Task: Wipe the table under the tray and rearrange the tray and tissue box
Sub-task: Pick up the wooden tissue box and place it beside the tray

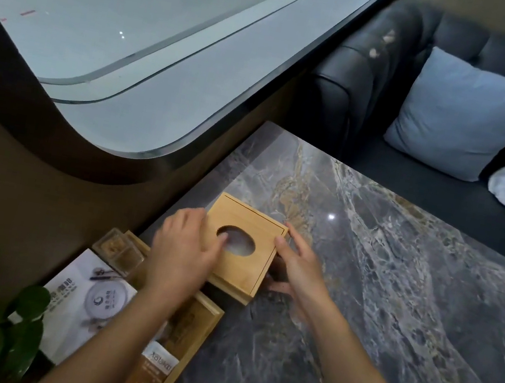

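- A wooden tissue box [242, 250] with an oval hole in its lid sat on the grey marbled desk [393, 300], close to the desk's left edge
- The left hand [181, 254] lay over the box's left side, fingers spread, one fingertip at the rim of the hole
- The right hand [300, 264] pressed flat against the box's right side, thumb at the upper right corner of the lid; its grip was open-palmed, not clenched, so the box was held between the two hands
- A wooden tray [200, 327] stood just beside the box on the near side, partly hidden by the left forearm
- In the tray lay a white card [83, 303] printed with a round plate design; its small writing was too blurred to read
- A brown packet [153, 373] carried white characters I could not read
- A small clear compartment box [119, 249] sat at the tray's far end
- Green leaves [3, 333] showed at the lower left
- A light blue cushion [464, 114] rested on the dark sofa [366, 76] beyond the desk
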The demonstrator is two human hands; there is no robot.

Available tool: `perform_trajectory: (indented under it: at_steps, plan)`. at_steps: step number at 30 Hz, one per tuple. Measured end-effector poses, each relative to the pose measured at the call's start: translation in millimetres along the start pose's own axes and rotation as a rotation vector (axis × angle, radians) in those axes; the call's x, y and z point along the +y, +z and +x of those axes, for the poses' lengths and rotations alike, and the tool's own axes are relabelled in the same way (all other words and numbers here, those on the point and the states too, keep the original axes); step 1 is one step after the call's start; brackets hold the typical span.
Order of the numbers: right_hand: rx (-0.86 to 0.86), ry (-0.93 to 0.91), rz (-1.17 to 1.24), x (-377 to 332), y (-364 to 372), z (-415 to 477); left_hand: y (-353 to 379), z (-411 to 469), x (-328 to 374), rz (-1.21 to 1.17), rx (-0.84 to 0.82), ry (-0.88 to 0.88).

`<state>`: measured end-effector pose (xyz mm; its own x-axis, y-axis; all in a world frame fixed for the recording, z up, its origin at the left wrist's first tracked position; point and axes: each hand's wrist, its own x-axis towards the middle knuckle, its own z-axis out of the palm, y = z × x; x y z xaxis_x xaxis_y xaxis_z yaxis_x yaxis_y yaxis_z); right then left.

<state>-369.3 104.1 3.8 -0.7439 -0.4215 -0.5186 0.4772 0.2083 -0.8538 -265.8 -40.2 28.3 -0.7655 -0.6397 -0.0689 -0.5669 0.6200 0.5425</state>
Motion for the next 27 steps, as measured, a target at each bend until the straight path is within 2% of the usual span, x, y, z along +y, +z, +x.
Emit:
perform_trajectory:
  at_steps: [3,7,14,27]
  plan:
    - [-0.023,0.026,0.051,2.2,4.5,2.6,22.4,-36.0,6.5,0.240,0.014,0.171]
    - [-0.079,0.026,0.055,3.9,13.0,1.0,43.1,-47.5,-5.9,0.406,0.021,0.229]
    - [-0.104,0.026,0.048,-0.1,37.0,3.5,34.3,-35.1,-29.7,0.409,0.049,0.216]
    - [-0.116,-0.052,-0.173,-6.2,75.6,19.7,14.0,-10.6,-54.2,0.331,0.071,0.227]
